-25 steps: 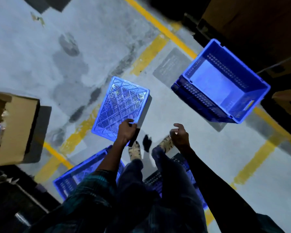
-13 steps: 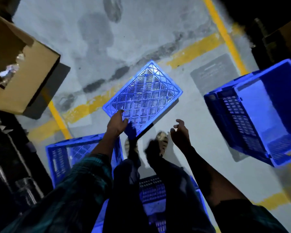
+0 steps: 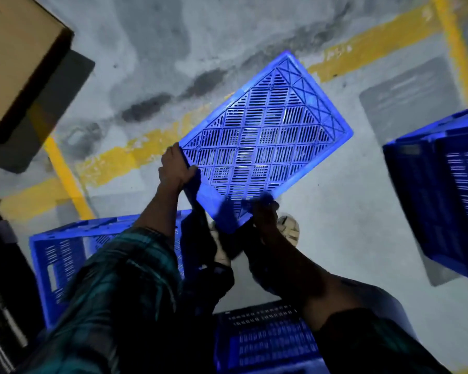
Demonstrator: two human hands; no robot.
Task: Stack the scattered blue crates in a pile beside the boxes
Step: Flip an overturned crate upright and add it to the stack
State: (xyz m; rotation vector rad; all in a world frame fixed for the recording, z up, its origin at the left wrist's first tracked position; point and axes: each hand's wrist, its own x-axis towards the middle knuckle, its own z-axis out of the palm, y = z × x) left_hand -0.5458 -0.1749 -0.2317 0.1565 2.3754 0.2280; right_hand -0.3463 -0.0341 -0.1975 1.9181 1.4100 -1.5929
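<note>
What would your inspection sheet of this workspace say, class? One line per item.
Surface: grey concrete floor, stained, worn yellow lines.
Job's things: held crate tilted, slatted base toward camera; crates on floor at left, bottom, right.
Clutter: nothing seen.
Grippers: left hand and right hand grip the held crate's near edge.
Cables: nothing seen.
Surroundings: cardboard box upper left; dim light.

Dim scene, cool bluish cast. Grey floor (image 3: pixel 335 238) mid-lit in centre; frame falls to near black at lower left and bottom. Upturned blue crate (image 3: pixel 265 139) oversaturated, glowing at rims. Hard dark shadow beside cardboard box (image 3: pixel 16 55). Motion blur smears right crate (image 3: pixel 443 190), plaid sleeve (image 3: pixel 114 287), right hand (image 3: pixel 265 214). Wide-angle bending of yellow floor lines (image 3: pixel 135 155) toward edges.
</note>
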